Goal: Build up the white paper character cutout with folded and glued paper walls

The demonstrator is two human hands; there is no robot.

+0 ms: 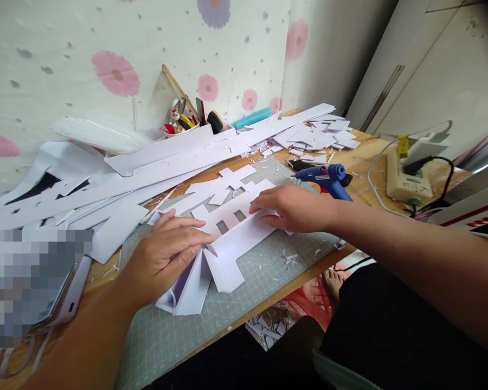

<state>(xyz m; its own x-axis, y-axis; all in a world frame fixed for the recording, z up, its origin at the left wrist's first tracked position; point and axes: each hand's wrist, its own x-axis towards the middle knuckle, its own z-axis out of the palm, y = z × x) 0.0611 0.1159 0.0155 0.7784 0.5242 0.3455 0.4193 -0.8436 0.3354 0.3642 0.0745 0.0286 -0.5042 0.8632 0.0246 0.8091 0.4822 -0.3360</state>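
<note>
A white cut-out sheet with small rectangular openings and a raised fold lies on the green cutting mat. My left hand rests at the sheet's left end, fingers stretched out, above a folded white piece that stands on the mat. At the right end of the fold, my right hand has its fingers bent over the raised strip, thumb on the near side, pinching it. Beyond the sheet lie more cut-out white shapes. A blue glue gun is just behind my right forearm.
Long white strips and paper scraps cover the back of the wooden table. A tool holder stands by the wall. At the right is a power strip with cables; a pixelated device area is at the left.
</note>
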